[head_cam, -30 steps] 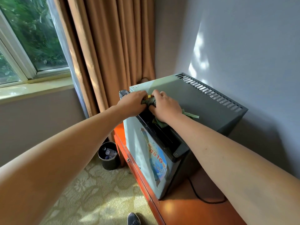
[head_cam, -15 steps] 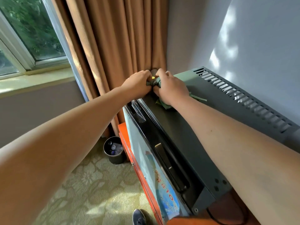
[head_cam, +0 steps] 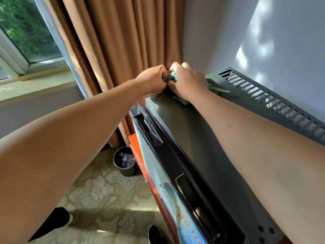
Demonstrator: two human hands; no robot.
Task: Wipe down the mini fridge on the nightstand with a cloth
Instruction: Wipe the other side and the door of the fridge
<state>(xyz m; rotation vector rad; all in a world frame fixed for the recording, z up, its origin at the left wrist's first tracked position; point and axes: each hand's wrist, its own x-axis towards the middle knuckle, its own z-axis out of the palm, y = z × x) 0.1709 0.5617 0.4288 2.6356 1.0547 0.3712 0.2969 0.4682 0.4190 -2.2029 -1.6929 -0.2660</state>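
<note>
The grey mini fridge (head_cam: 202, 147) stands on an orange-red wooden nightstand (head_cam: 136, 147), its flat top running toward me. A crumpled green cloth (head_cam: 171, 77) lies at the fridge's far left top corner. My left hand (head_cam: 152, 79) and my right hand (head_cam: 188, 81) both grip the cloth with curled fingers, knuckles nearly touching. More of the cloth (head_cam: 215, 88) sticks out to the right from under my right hand.
A brown curtain (head_cam: 123, 50) hangs right behind the fridge corner, a window (head_cam: 22, 32) to the left. A slotted vent (head_cam: 263, 95) runs along the fridge's back edge by the wall. A dark waste bin (head_cam: 125, 162) stands on the patterned carpet beside the nightstand.
Both hands with the cloth have slid along the fridge top toward its far left corner by the curtain. My view has come closer and looks down on the fridge.
</note>
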